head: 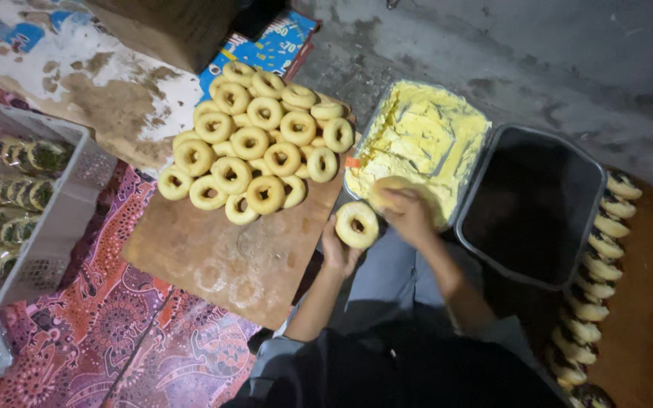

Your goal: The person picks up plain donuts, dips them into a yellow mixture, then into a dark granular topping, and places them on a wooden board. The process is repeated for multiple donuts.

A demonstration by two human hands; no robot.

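Left hand: the person's left hand was cupped from below around a plain ring doughnut, fingers curled on its lower edge, holding it up between the wooden board and the cream tub.
Right hand: the right hand was closed loosely about a second doughnut half, thumb and fingers wrapped over it; how tight the grip was could not be told because of blur.
Held doughnut: it faced the camera, its hole showing, just beside the near corner of the cream tub.
Cream tub: a rectangular tub full of pale yellow cream, scraped and ridged, lay to the right of the board; the right hand hovered over its near edge.
Doughnut pile: a heap of plain ring doughnuts lay stacked on the far part of the wooden board, whose near part carried floury ring marks.
Dark bin: a grey-rimmed dark container stood just beside the cream tub on the right.
Finished row: a line of filled doughnuts stood on edge along the bin's right side.
Basket: a grey perforated basket at the left held green-topped doughnuts in rows.
Cloth: a red patterned cloth covered the floor under the board.
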